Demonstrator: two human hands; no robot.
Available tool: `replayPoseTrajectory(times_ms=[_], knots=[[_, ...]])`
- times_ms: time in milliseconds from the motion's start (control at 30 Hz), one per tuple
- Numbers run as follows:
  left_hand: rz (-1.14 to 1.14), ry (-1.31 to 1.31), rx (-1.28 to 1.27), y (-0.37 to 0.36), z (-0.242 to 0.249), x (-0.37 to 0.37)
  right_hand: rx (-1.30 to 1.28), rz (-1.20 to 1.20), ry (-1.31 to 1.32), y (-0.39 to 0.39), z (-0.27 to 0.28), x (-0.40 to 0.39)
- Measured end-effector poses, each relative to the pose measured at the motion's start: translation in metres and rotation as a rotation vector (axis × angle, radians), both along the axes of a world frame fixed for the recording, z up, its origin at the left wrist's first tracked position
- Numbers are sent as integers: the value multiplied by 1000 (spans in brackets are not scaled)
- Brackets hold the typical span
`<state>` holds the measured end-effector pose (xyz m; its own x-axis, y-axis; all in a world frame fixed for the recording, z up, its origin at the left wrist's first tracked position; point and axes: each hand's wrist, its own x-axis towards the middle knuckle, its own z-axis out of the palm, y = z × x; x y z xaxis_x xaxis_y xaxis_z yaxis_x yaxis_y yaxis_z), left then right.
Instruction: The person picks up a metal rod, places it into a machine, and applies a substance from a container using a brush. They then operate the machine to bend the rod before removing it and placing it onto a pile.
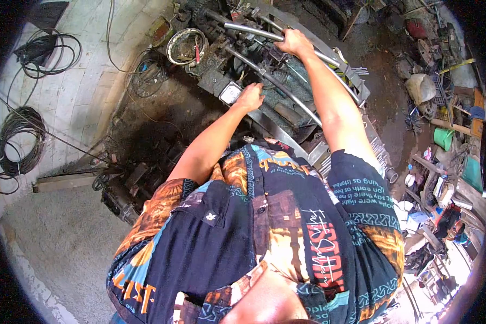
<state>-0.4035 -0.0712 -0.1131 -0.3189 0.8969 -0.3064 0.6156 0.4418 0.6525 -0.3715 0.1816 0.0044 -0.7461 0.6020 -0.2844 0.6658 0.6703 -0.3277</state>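
Note:
My right hand (pixel 296 43) is wrapped around a long shiny metal rod (pixel 254 31), which slants across the top of a greasy machine (pixel 213 81). The rod shows on both sides of my fist. Lower and to the left, my left hand (pixel 249 98) rests on the machine with its fingers curled in. What lies under those fingers is hidden. Close beside it sits a small pale-framed rectangular plate (pixel 230 93). A second long bar (pixel 281 85) runs diagonally between my two hands.
A round white-rimmed container (pixel 170 51) with a red-handled tool (pixel 197 54) stands left of the machine. Coiled black cables (pixel 21 129) lie on the left. Scrap, a green bucket (pixel 443 139) and a pale rounded container (pixel 420 88) crowd the right. Several metal rods lie near my right elbow.

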Motion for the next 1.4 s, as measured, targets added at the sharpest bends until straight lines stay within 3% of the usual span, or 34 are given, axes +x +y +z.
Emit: replayPoseTrajectory(times_ms=[333,533,1033,1400], knots=[[79,51,142,-14,6,2,-22,-10,-71,-1,11,-7],[164,-138,142,-21,20,1,-35,-6,-103,-3,15,-1],[267,-163,318,-27,18,10,-18,-18,-142,4,6,-5],[217,-128,250,-29,14,4,-16,-8,-82,4,10,-5]])
